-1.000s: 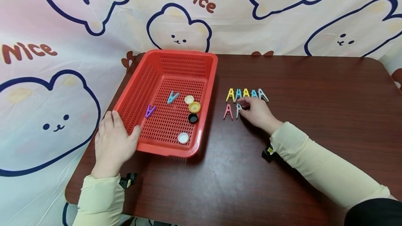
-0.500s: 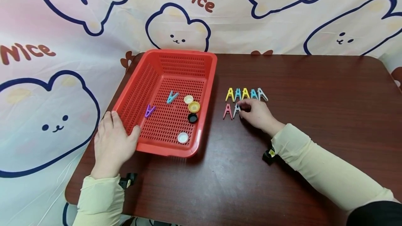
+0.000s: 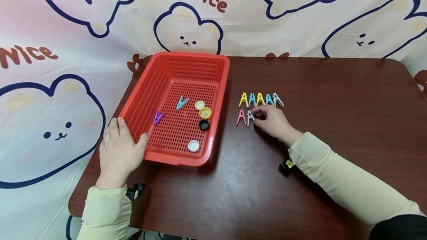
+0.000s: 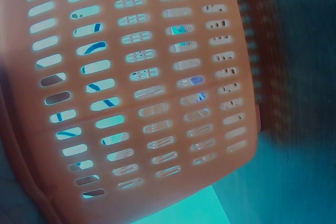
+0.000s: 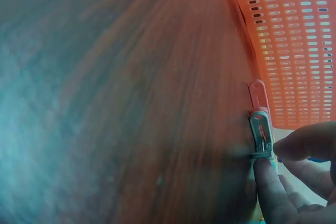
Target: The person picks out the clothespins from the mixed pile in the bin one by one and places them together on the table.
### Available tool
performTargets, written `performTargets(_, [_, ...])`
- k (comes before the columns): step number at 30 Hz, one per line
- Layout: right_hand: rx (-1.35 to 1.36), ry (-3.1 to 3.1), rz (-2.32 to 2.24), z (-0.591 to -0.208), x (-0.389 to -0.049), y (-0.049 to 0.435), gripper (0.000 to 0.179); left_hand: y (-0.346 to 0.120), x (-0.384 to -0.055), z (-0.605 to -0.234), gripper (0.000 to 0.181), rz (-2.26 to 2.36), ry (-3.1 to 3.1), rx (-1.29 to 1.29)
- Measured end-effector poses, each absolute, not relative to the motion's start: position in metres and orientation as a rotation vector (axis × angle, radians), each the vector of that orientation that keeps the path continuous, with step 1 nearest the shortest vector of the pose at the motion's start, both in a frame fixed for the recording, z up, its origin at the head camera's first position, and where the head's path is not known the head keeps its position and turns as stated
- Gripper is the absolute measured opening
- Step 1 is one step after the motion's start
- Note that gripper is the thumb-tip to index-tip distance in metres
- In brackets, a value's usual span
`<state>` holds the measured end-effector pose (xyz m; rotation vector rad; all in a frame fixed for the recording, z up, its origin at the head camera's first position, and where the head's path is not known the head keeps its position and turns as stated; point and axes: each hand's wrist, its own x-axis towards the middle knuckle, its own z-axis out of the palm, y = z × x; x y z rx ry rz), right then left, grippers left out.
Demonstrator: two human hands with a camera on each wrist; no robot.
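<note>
My left hand (image 3: 118, 151) rests against the near-left corner of the red plastic basket (image 3: 180, 160), its fingers straight along the side and its thumb at the front rim. The left wrist view shows only the slotted outer wall (image 4: 21, 103). To the basket's right, my right hand (image 3: 273, 123) pinches the right side of a grey clothespin (image 3: 249, 117) between thumb and fingers. That clothespin stands upright on the table beside a pink clothespin (image 3: 241, 117). In the right wrist view, fingertips (image 5: 294, 145) touch the grey clothespin (image 5: 262, 153).
Behind them stands a row of yellow, blue and grey clothespins (image 3: 260, 99). Inside the basket lie a blue clothespin (image 3: 182, 103), a purple clothespin (image 3: 158, 117) and several bottle caps (image 3: 205, 113). A printed cloth (image 3: 247, 32) hangs behind the brown table (image 3: 333, 121).
The grey clothespin has shifted slightly left and turned, so both its legs now show beside the pink one. My right hand stays close to it; my left hand has not moved.
</note>
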<state>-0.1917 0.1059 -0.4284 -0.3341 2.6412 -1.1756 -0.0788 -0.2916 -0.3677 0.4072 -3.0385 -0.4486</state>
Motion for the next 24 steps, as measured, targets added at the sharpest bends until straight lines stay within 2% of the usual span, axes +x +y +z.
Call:
performTargets(15, [-0.280,2.645,-1.238,-0.431,-0.189,0.102,0.036,-0.292,-0.079,-0.367,0.089,-0.455,-3.046,0.414])
performTargets(24, [-0.305,2.647,-1.261,-0.411,-0.202,0.106,0.036,-0.291,-0.078,-0.367,0.089,-0.442,-3.039,0.393])
